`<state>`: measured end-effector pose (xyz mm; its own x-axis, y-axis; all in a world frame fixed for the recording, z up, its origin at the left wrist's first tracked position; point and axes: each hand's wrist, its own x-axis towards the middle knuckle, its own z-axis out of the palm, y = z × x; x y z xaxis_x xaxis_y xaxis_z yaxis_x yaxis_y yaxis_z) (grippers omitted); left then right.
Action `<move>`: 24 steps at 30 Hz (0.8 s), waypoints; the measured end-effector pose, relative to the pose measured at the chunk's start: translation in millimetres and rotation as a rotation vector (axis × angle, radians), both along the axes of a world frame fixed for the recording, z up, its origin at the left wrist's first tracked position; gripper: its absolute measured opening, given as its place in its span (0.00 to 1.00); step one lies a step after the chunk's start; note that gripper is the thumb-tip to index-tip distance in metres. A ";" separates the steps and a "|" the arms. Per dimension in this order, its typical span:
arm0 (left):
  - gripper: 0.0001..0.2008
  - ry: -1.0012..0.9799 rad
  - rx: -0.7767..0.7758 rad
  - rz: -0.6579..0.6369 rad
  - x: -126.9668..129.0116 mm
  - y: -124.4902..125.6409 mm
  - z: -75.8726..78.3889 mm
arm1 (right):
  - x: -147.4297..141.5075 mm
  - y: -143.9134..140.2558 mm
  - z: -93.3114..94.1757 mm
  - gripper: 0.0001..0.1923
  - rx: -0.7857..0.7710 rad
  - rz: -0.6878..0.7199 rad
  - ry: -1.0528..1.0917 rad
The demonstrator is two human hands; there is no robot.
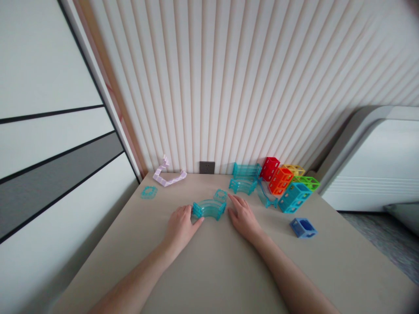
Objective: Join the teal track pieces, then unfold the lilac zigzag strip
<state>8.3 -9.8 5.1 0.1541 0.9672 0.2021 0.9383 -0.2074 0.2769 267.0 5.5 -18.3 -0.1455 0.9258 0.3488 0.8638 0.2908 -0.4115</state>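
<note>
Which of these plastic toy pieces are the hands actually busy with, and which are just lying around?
In hand:
- curved translucent teal plastic track piece, touched at its left end by the left hand
- right hand, flat on the table beside its right end

Lying about:
- small blue plastic cube
- red, orange, yellow, green and cyan block cluster
- lilac zigzag piece
- flat teal square frame

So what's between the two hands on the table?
In the head view, a curved teal track piece lies between the left hand and the right hand. The left hand touches its end; the right rests beside it.

Translucent teal curved track piece [209, 209] lies flat on table
</note>
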 end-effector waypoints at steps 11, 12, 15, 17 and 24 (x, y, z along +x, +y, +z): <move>0.13 -0.042 -0.018 -0.002 0.2 2.1 1.3 | -10.9 17.6 2.1 0.13 0.048 -0.033 -0.012; 0.13 -0.044 -0.020 0.001 0.3 2.2 1.3 | -10.0 18.0 1.9 0.10 0.064 -0.043 0.001; 0.12 -0.058 -0.035 0.006 1.1 2.4 0.9 | -5.4 18.6 3.3 0.08 0.126 -0.080 0.052; 0.12 -0.080 -0.045 0.011 2.6 2.4 0.5 | -0.2 18.0 6.5 0.10 0.175 -0.122 0.090; 0.11 -0.110 -0.034 0.004 17.7 2.7 1.5 | 24.4 8.9 27.3 0.14 0.433 -0.281 0.260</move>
